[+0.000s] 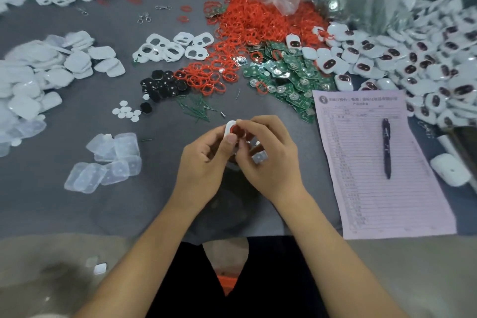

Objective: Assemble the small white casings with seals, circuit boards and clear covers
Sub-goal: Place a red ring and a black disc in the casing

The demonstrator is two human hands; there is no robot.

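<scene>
Now pinching one small white casing (229,128) with red seal (235,129) between both hands (206,160) (268,160) at frame centre above the tabletop (77,116), long axis roughly upright, right fingertips nearer the seal.

A small white casing (229,128) sits above the grey table, pinched between the fingertips of both hands, with a red seal (235,129) showing at its open face. A second pale part (259,157) shows under the right hand's fingers; what it is cannot be told. Loose red seals (254,26) lie heaped at the far middle of the table, green circuit boards (286,77) spread just right of them, and clear covers (108,162) overlap at the near left. Finished white casings (413,59) are piled at the right.
</scene>
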